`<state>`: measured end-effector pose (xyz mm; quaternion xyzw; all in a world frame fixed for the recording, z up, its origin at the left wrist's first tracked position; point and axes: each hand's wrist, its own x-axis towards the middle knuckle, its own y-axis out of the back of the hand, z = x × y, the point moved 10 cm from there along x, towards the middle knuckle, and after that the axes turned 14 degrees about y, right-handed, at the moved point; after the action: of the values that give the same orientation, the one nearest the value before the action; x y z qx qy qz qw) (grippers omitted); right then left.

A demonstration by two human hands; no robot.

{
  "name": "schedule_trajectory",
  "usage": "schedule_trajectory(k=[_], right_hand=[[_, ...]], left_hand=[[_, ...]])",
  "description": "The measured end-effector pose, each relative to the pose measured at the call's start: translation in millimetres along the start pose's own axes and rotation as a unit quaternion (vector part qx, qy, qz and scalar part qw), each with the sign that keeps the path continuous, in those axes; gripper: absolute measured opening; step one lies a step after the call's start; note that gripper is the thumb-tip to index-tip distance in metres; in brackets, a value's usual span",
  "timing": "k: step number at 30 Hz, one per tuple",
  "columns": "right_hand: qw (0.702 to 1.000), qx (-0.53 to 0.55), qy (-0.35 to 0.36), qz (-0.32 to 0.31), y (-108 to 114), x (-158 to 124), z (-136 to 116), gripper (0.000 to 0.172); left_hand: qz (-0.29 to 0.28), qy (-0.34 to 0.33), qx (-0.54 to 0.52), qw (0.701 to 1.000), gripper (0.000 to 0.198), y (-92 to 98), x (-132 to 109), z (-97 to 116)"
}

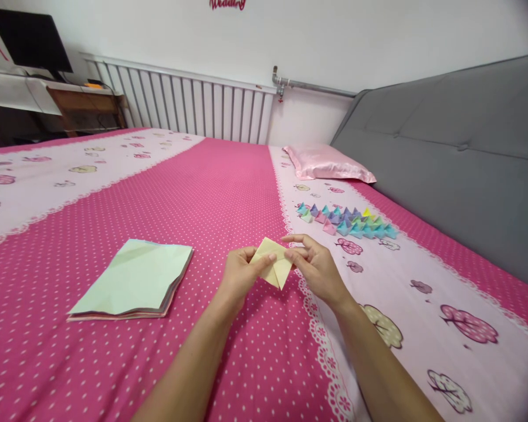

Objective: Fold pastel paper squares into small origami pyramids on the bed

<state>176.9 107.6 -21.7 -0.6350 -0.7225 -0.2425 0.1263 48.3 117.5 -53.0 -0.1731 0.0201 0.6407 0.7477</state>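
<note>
Between my two hands is a folded piece of pale yellow origami paper (273, 258), roughly diamond-shaped with a slit near its lower point. My left hand (241, 274) pinches its left side, thumb on top and fingers behind. On the opposite side my right hand (315, 266) grips the right corner between thumb and fingers, the index finger stretched out along the top. The paper is held above the pink dotted bedspread (229, 193). To the left lies a stack of square paper sheets (134, 278), pale green on top with other colours at the edges.
Several small folded paper pieces (347, 221) in blue, purple, pink, green and yellow stand in rows at the right. Beyond them are a pink pillow (328, 162) and a grey headboard (449, 129). A white radiator (180, 97) lines the wall; a monitor (30, 41) stands far left.
</note>
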Motion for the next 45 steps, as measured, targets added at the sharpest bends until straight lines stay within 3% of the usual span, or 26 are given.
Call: schedule_trajectory(k=[5, 10, 14, 19, 23, 30, 41, 45], right_hand=[[1.000, 0.004, 0.000, -0.015, -2, 0, -2, 0.036], [1.000, -0.026, -0.002, -0.018, -3, 0, 1, 0.034], [1.000, 0.000, -0.021, 0.005, -4, -2, 7, 0.022], [0.996, 0.060, -0.034, 0.056, 3, -2, 8, 0.022], [0.993, 0.078, -0.045, 0.072, 8, -1, 7, 0.022], [0.993, 0.073, -0.076, 0.051, 6, -4, 11, 0.023], [0.989, 0.099, -0.104, -0.034, -12, -8, 13, 0.021], [0.988, 0.099, -0.120, -0.016, -9, -9, 17, 0.022]], left_hand=[[0.001, 0.011, -0.005, 1.000, 0.026, 1.5, 1, -2], [0.013, 0.013, 0.091, 0.996, 0.026, -0.8, 1, -6], [-0.006, 0.000, 0.146, 0.989, 0.029, -9.8, 0, -7], [-0.035, 0.023, 0.058, 0.997, 0.025, -11.4, 0, -9], [-0.018, 0.021, -0.004, 1.000, 0.031, -4.0, 0, -6], [0.000, 0.012, -0.023, 1.000, 0.035, 2.0, 0, -4], [0.022, 0.015, -0.051, 0.998, 0.032, 7.6, -2, 0], [0.010, 0.005, -0.053, 0.999, 0.035, 7.0, -1, 2]])
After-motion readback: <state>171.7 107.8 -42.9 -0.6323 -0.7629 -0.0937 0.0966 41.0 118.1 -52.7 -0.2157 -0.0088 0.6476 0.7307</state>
